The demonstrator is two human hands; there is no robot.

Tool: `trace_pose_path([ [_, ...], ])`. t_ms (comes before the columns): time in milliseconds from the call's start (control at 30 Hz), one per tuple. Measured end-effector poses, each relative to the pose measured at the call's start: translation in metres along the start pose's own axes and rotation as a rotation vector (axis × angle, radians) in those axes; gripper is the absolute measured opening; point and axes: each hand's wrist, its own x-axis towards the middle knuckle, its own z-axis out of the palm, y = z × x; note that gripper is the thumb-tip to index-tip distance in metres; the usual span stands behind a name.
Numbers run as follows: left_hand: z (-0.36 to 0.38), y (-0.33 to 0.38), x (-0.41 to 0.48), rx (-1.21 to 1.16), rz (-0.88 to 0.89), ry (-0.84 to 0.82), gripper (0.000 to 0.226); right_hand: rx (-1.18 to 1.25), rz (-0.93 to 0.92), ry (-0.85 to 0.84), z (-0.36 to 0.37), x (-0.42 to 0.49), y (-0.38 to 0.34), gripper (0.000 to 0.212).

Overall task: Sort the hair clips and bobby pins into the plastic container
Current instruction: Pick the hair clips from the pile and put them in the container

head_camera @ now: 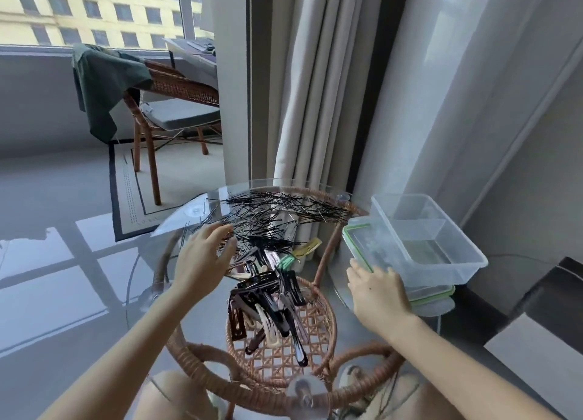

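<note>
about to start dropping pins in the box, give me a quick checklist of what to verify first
1. Clear plastic container open, lid off: ok.
2. Container has a divider for two sorts: ok.
3. Container empty: ok.
4. Green-rimmed lid out of the way: not ok, it lies under the container, right hand on it.
5. Left hand at the bobby pins, fingers open, nothing gripped: ok.
6. Hair clips apart from pins: not ok, piles overlap.

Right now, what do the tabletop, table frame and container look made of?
Tabletop: clear glass by the look, glossy; the floor and frame show through it and it mirrors the window. Table frame: woven rattan or wicker, brown, matte, with a caned lattice shelf below. Plastic container: transparent plastic, slightly hazy, with a divider inside; it sits on a lid with a green rim.
</note>
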Motion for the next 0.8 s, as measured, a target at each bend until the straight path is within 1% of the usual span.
trace_pose_path([
  [33,0.000,-0.002,0.006,0.004,-0.001,0.015,0.040,0.014,0.018,0.033,-0.005,0.001,0.001,0.015],
  [100,-0.001,-0.009,0.020,0.022,-0.039,0.035,0.042,0.122,0.020,0.168,-0.025,0.011,0.001,0.017],
  [167,0.000,-0.023,0.037,0.069,-0.117,0.023,0.055,0.370,0.038,0.263,-0.042,0.036,-0.002,0.009],
  [200,0.002,-0.033,0.046,0.098,-0.165,0.008,0.062,0.491,0.086,0.262,-0.046,0.054,-0.003,0.021],
  [233,0.004,-0.043,0.054,0.124,-0.213,-0.014,0.067,0.596,0.138,0.228,-0.043,0.076,-0.003,0.031],
  [267,0.007,-0.053,0.063,0.143,-0.261,-0.047,0.070,0.665,0.199,0.160,-0.038,0.098,-0.002,0.039],
  [333,0.015,-0.069,0.079,0.165,-0.341,-0.129,0.070,0.742,0.315,0.014,-0.020,0.142,0.000,0.047],
  [433,0.031,-0.078,0.099,0.213,-0.389,-0.211,0.071,0.728,0.501,-0.092,0.013,0.196,0.009,0.056],
  [500,0.041,-0.075,0.108,0.273,-0.353,-0.245,0.076,0.671,0.568,-0.155,0.026,0.217,0.008,0.065],
  [567,0.049,-0.068,0.119,0.267,-0.293,-0.261,0.082,0.602,0.541,-0.180,0.030,0.225,-0.003,0.065],
  [600,0.053,-0.064,0.124,0.242,-0.262,-0.271,0.084,0.567,0.488,-0.164,0.029,0.226,-0.012,0.062],
  [667,0.059,-0.054,0.134,0.193,-0.190,-0.307,0.084,0.542,0.328,-0.119,0.028,0.223,-0.031,0.057],
  [733,0.063,-0.045,0.139,0.157,-0.089,-0.359,0.084,0.602,0.180,-0.087,0.025,0.218,-0.047,0.054],
  [800,0.064,-0.037,0.138,0.122,0.012,-0.394,0.086,0.682,0.072,-0.077,0.019,0.211,-0.058,0.050],
])
